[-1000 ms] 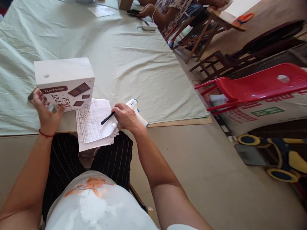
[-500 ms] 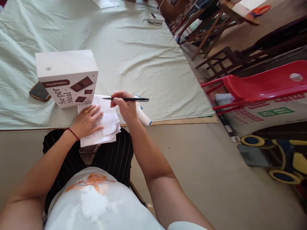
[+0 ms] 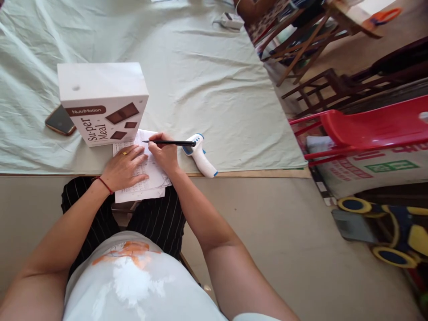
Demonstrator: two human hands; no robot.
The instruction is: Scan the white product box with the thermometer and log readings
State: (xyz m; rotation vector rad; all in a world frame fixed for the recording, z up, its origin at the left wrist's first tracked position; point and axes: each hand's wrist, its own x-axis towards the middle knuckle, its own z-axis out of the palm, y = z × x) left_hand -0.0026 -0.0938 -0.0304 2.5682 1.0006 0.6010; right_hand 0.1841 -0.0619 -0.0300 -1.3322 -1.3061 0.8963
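Note:
Fingers spread, my left hand [image 3: 125, 166] lies flat on a small stack of white papers [image 3: 152, 176] that overhangs the table's near edge. Dense lines of writing cover part of the top sheet. My right hand [image 3: 166, 154] is closed around a black pen [image 3: 175, 143], its tip pointing left, at or just above the paper; contact cannot be made out. Behind my left hand a white NutriMotion box [image 3: 103, 116] stands upright. A white and blue handheld infrared thermometer [image 3: 200, 156] lies to the right of my right hand.
A phone [image 3: 60, 121] lies partly behind the box on the pale green tablecloth [image 3: 207, 89]. At the table's far side sits a small white device [image 3: 230, 21], near part of another person. To the right are a red plastic chair [image 3: 371, 133] and a printed sack [image 3: 384, 167].
My right hand and the pen have moved left over the paper, lower and closer to my left hand. More of the thermometer shows now. The whole view has shifted slightly.

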